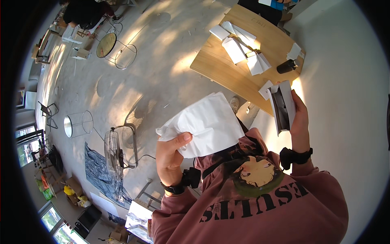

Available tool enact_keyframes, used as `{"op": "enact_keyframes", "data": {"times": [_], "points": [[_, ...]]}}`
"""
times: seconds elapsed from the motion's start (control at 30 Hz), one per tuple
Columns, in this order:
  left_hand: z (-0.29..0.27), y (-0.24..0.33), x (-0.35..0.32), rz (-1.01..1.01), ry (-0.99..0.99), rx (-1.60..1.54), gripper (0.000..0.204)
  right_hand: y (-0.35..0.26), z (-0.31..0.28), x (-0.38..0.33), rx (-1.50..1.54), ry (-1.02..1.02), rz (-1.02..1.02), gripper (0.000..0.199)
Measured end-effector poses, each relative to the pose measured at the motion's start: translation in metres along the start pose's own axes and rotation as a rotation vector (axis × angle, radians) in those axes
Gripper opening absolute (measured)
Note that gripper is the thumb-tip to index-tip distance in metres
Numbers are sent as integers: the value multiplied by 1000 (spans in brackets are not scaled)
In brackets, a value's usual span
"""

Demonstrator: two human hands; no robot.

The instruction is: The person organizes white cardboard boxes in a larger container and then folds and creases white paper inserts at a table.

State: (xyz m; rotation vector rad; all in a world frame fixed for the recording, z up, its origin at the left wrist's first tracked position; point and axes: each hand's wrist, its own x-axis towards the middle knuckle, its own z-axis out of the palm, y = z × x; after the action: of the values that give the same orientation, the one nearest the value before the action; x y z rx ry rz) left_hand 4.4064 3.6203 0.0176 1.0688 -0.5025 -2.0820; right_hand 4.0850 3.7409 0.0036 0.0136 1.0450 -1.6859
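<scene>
My left hand (172, 152) grips a crumpled sheet of white tissue paper (207, 124) by its lower left corner, held up in front of my chest. My right hand (300, 122) holds a small open white box (281, 106) with a dark inside, raised near the edge of a wooden table (219, 67). The paper and the box are apart, with a gap between them. Both wrists wear black bands.
On the wooden table lie several white boxes (239, 44) and a black cup (287, 66). A standing fan (115, 152) and a blue-grey cloth (97, 171) are on the concrete floor at left. Wire frames (122, 53) stand farther off. A white wall (349, 89) runs along the right.
</scene>
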Motion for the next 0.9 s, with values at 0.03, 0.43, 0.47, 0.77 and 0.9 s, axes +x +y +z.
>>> {"op": "enact_keyframes", "data": {"times": [0.03, 0.43, 0.47, 0.77, 0.9], "points": [[0, -1, 2, -2, -1, 0, 44, -2, -3, 1, 3, 12, 1, 28], [-12, -53, 53, -165, 91, 134, 39, 21, -103, 147, -1714, 466, -442, 35], [-10, -65, 62, -180, 101, 115, 38, 34, -128, 175, -1671, 455, -502, 35], [-4, -143, 138, -404, 244, 293, 25, 80, -221, 252, -1433, 507, -410, 30], [25, -160, 180, -458, 200, 376, 25, 78, -281, 259, -979, 514, -308, 31]]}}
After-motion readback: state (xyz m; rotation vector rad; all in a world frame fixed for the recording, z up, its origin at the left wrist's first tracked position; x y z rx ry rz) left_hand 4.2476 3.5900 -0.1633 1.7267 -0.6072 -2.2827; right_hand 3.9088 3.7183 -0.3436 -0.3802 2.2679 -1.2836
